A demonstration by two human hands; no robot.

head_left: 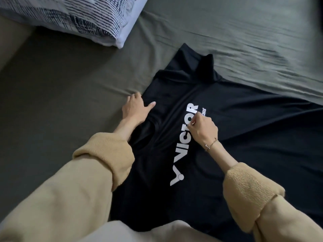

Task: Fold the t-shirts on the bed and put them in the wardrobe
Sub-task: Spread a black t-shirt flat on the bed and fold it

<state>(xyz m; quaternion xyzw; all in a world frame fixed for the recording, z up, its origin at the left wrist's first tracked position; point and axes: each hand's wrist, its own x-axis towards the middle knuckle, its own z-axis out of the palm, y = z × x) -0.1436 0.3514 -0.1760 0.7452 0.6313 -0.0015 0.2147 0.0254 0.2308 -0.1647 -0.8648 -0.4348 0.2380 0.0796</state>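
While one black t-shirt [218, 137] lies spread, print up, on the olive-green bed [61, 88] across the centre and right of the frame, folding looks barely begun. The left hand [135, 109] rests near the collar, thumb out and fingers partly hidden at the shirt's edge. The right hand [203, 129] pinches fabric beside the white lettering. A striped pillow [70, 16] sits upper left. No wardrobe is visible, so folding and storing seem still ahead.
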